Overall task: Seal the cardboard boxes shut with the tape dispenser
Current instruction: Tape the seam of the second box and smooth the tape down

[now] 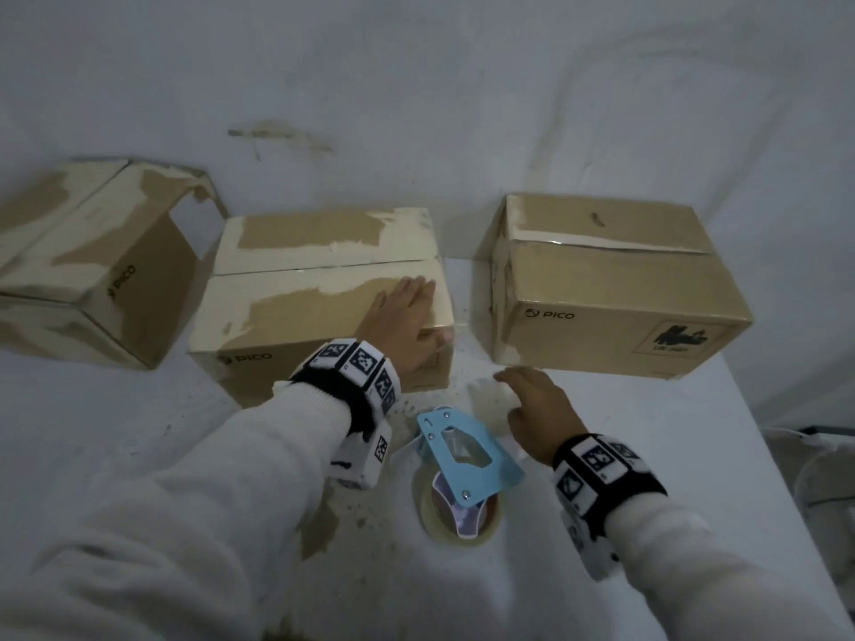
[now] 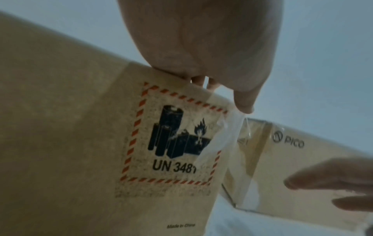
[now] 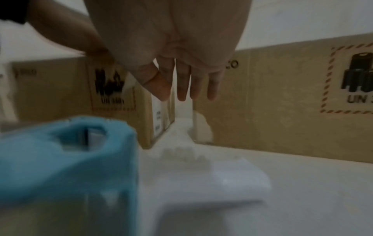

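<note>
Three brown cardboard boxes stand on the white-covered table. My left hand (image 1: 407, 316) lies flat with straight fingers on the near right corner of the middle box (image 1: 296, 279), thumb over its front edge; the left wrist view shows the same corner, the battery label (image 2: 171, 140) and a clear strip of tape (image 2: 232, 135) hanging beside it. My right hand (image 1: 532, 404) hovers empty, fingers loosely spread, between the middle box and the right box (image 1: 615, 289). The blue tape dispenser (image 1: 467, 460) lies on the table just in front of both hands, with its tape roll (image 1: 458, 515) towards me.
The left box (image 1: 92, 252) lies tilted with a torn flap open. The table's right edge (image 1: 786, 501) runs close beside the right box, with pale objects beyond it. A wall rises directly behind the boxes.
</note>
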Demonstrator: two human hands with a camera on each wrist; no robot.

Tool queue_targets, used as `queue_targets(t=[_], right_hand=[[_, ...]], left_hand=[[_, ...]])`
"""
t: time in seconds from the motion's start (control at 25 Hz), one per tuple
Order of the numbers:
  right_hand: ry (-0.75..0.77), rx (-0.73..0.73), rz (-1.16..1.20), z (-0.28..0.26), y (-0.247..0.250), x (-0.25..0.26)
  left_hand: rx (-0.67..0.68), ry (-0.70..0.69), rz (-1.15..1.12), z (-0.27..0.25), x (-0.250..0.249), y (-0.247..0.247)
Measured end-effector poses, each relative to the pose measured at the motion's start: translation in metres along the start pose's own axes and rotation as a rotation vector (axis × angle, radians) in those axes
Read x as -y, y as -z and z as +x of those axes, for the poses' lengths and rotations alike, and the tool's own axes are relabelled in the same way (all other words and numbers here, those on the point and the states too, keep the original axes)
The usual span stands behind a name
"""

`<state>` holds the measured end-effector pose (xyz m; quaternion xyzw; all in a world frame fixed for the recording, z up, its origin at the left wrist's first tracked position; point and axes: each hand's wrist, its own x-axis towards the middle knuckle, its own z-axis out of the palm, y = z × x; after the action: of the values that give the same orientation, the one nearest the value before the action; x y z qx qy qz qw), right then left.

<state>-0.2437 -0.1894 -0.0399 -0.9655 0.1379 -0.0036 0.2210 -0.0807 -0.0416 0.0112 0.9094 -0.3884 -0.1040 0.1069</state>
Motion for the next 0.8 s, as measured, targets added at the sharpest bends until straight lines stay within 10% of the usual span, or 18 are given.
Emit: queue_targets(t=[0.36,0.8], right_hand=[[-0.074,-0.122,0.336,0.070,0.038,0.098],[-0.290,-0.316,0.815,0.089,-0.019,0.111]], left_hand=[[-0.454,0.235,-0.211,-0.075,0.137,0.040],[-0.330,0.318,-0.733,-0.081,0.204,0.015]])
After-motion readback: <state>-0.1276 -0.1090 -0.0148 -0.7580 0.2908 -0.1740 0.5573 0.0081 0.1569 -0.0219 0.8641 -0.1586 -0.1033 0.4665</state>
